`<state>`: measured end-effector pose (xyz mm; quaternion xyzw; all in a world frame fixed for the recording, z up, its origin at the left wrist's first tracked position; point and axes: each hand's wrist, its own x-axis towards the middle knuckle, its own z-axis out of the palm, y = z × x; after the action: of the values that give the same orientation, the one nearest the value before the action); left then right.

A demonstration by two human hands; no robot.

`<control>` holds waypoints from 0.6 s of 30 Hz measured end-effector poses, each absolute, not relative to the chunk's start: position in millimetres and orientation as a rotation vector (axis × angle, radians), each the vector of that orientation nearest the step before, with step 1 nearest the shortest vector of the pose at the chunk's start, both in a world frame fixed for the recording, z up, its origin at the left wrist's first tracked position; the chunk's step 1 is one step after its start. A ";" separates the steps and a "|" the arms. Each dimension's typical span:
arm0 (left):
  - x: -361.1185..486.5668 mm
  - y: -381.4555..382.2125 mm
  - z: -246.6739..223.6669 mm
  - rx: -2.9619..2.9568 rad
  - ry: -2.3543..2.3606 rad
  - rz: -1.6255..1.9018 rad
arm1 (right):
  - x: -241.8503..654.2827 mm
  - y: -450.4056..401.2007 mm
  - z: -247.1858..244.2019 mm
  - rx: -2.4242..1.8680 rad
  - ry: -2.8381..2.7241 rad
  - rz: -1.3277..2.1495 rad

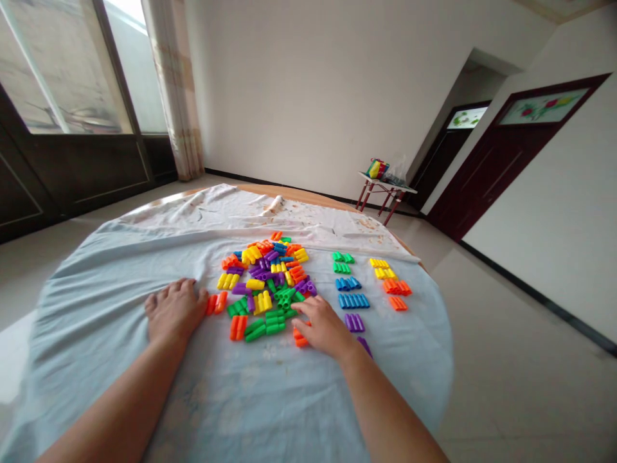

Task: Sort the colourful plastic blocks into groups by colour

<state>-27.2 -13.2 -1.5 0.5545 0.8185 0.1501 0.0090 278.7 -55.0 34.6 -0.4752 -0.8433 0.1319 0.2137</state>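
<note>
Wall (308,96): one, pale, behind everything. Window (67,71): dark-framed, far left, with a patterned curtain (173,96) hanging at its right edge. Door (491,161): dark red, right, floral glass panel above. Table: round, wooden rim (313,194) bare at the far edge. Tablecloth (231,411): light blue, wrinkled, over most of the top; white cloth (328,222), brown-patterned, across the far part. Side table (409,189): small, red-legged, by the far wall; on it, a multicoloured bag (376,170) and a clear plastic bag (398,172).

Heap of tube-shaped pieces (255,283): orange, yellow, green, blue and purple, mid-table, between and beyond the hands.

Left hand (174,308): palm down on the tablecloth, left of the heap, fingers slightly spread, thumb side beside an orange piece (221,302). Right hand (322,323): at the heap's near right edge, fingers forward and curved, over an orange group (301,341); whether they pinch it, cannot tell.

Sorted groups, right of the heap, two columns. Inner: green (342,268), blue (354,301), purple (354,323), the nearest purple partly behind the right wrist. Outer: yellow (379,263), then orange (398,287).
</note>
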 end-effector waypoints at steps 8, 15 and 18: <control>-27.7 -12.4 -0.4 1.730 2.564 0.402 | 285.2 -67.5 35.2 -1.600 -2.245 0.362; -28.8 -9.3 1.1 1.706 2.572 0.345 | 289.3 -64.3 31.1 -1.165 -2.487 0.429; -31.8 -7.7 -2.0 1.732 2.581 0.284 | 290.0 -63.5 29.5 -1.239 -2.381 0.417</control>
<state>-31.8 -7.7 -2.0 0.5549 0.8268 0.0911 0.0103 290.0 -63.5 29.5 -0.4459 -0.8568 0.1500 0.2113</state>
